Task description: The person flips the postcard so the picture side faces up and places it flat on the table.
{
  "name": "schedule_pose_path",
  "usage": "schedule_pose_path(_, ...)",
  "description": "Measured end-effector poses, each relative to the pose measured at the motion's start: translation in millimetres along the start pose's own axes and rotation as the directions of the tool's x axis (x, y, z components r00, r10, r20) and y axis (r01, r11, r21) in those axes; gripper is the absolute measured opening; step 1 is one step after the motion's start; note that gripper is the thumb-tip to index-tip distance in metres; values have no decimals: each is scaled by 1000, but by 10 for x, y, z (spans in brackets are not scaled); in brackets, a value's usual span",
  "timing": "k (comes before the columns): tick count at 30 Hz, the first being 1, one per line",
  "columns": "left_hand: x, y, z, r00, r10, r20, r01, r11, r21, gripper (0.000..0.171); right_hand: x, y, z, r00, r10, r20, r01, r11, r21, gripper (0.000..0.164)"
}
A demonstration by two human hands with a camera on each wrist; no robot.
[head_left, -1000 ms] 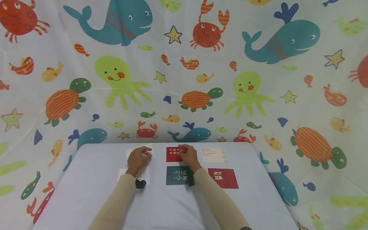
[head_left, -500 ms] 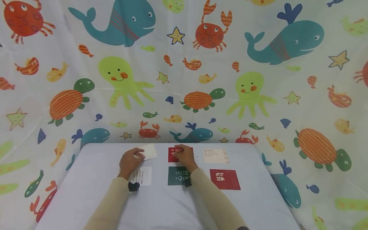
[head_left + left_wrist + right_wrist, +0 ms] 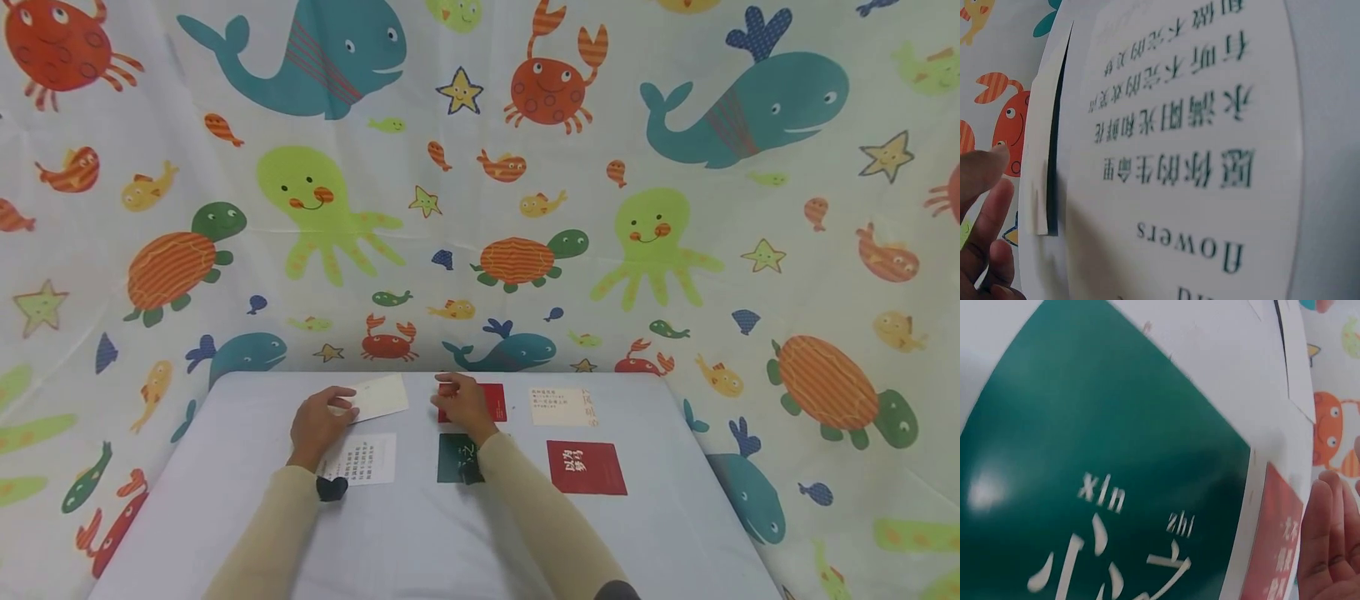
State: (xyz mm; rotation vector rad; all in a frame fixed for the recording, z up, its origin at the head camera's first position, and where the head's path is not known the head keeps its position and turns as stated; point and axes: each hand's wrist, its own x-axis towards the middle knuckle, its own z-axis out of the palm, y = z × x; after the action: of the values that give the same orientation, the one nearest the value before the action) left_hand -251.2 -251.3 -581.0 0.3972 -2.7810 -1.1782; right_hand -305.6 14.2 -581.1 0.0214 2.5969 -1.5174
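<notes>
My left hand [image 3: 321, 427] is by the near-left edge of a tilted cream card [image 3: 386, 394] at the back left, thumb and fingers spread apart. In the left wrist view a gap shows between its fingertips and that card [image 3: 1046, 144], whose edge casts a dark shadow. Below the forearm lies a white card [image 3: 372, 461] printed with dark characters. My right hand [image 3: 467, 407], fingers loosely bent, hovers over a red card [image 3: 493, 402] and hides its left part. A green card [image 3: 452, 460] lies under the right wrist, partly covered.
On the right of the white-covered table [image 3: 690, 517] lie a cream card [image 3: 558, 407] with red characters and, nearer, a red card [image 3: 588, 468]. A curtain [image 3: 450, 225] with printed sea animals hangs behind the table's far edge.
My left hand has drawn to the left, uncovering more of the cream card, which now sits turned at an angle. My right hand has shifted left across the red card.
</notes>
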Motion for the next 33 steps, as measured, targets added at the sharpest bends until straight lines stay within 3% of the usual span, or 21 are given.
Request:
schedule_pose_path(9,54,-126,-64,1000,-29,-6,29,999,14,41,18,-108,173,997,43,66,-45,998,34,43)
schedule_pose_path(16,6,-174,-152,999,-49,4,49,999,-13,44,-23,-209,297,993,91,74,-94,995,43,45)
schedule_pose_path(26,42,-231,-88,994,-112,1,112,994,-18,48,-60,-197,431,992,88,87,-87,996,-19,46)
schedule_pose_path(33,47,-237,-84,989,-146,15,147,989,-34,48,-119,-223,457,990,91,109,-93,996,16,45)
